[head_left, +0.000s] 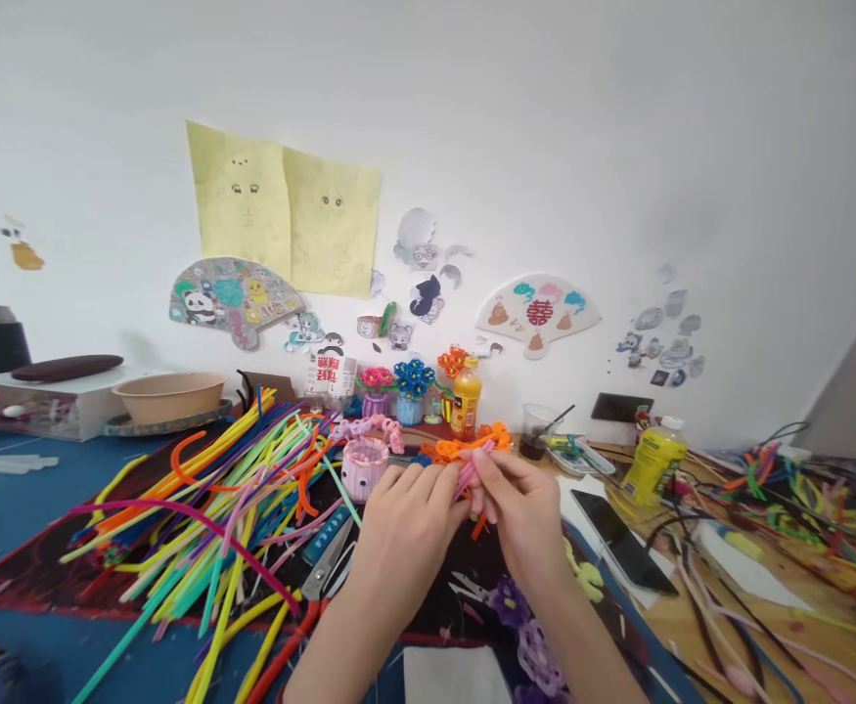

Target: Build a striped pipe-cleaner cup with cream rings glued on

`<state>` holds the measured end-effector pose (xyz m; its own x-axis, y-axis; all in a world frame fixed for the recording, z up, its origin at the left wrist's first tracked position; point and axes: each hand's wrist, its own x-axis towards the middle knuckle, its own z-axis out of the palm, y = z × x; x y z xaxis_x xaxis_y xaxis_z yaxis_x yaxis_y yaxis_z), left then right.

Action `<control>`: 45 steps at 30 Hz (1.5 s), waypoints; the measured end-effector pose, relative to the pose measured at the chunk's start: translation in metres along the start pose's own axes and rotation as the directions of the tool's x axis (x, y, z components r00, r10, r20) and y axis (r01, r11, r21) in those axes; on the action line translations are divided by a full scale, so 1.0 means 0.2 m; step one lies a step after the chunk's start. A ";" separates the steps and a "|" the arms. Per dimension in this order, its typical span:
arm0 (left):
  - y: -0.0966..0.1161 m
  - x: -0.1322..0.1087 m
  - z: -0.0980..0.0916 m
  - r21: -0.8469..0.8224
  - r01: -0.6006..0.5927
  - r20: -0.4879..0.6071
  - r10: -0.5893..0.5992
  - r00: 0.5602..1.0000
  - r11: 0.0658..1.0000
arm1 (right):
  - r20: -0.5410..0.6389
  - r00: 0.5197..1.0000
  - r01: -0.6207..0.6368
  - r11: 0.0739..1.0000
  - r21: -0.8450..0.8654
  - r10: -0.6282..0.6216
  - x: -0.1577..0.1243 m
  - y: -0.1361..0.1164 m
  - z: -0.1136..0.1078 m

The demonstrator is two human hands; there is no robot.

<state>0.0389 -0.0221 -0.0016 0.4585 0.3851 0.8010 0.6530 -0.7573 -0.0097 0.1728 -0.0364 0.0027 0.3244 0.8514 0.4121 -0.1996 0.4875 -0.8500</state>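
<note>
Pinched between the fingertips of both hands is a short pink pipe cleaner piece [467,475], partly covered by the fingers. My left hand [414,518] is closed on it from the left, back of the hand up. From the right, my right hand [517,504] grips its upper end. Just beyond the fingers lie orange pipe cleaner shapes [448,451]. A small pink pot with dark eyes [364,471] stands beside my left hand. Teal-handled scissors [329,548] lie left of my left wrist, and purple pipe cleaner flowers [537,653] are by my right forearm.
A large heap of colourful pipe cleaners [229,528] spreads over the left side. Finished flower pots [410,396], an orange drink bottle [465,401] and a cup of dark liquid [535,435] stand at the back. A phone [622,540] and yellow bottle [653,464] are on the right.
</note>
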 end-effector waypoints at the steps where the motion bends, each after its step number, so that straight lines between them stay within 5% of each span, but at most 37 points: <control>1: 0.01 0.00 0.00 -0.038 0.025 -0.002 -0.025 1.000 0.999 | 0.015 1.000 0.003 1.000 -0.007 -0.003 -0.01 -0.01 0.00; 7: 0.02 0.01 -0.03 -0.454 0.210 0.209 -0.126 0.970 0.866 | 0.037 0.999 0.022 1.000 -0.017 -0.022 -0.02 -0.04 -0.02; 12: 0.02 0.00 -0.03 -0.580 0.346 0.320 -0.184 0.929 0.738 | 0.027 1.000 0.011 1.000 -0.029 -0.011 0.00 -0.04 -0.03; 19: 0.01 0.00 -0.02 -0.604 0.360 0.351 -0.168 0.921 0.711 | 0.042 0.999 0.010 0.999 -0.034 -0.009 0.01 -0.02 -0.04; 36: -0.01 0.00 -0.02 -0.499 0.258 0.312 -0.106 0.944 0.828 | 0.034 0.999 0.017 0.999 -0.031 -0.016 0.02 -0.02 -0.04; 40: 0.01 0.00 -0.01 -0.360 0.149 0.164 -0.094 0.982 0.921 | -0.004 0.999 0.041 0.997 -0.059 -0.041 0.01 -0.02 -0.03; 45: 0.05 0.00 -0.03 0.159 -0.005 -0.153 0.030 0.988 0.987 | -0.054 0.992 0.105 0.990 -0.097 -0.110 -0.03 -0.02 0.00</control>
<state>0.0414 -0.0325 0.0007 0.3801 0.2774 0.8824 0.7382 -0.6658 -0.1086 0.1720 -0.0435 0.0026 0.3935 0.7808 0.4852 -0.0741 0.5530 -0.8299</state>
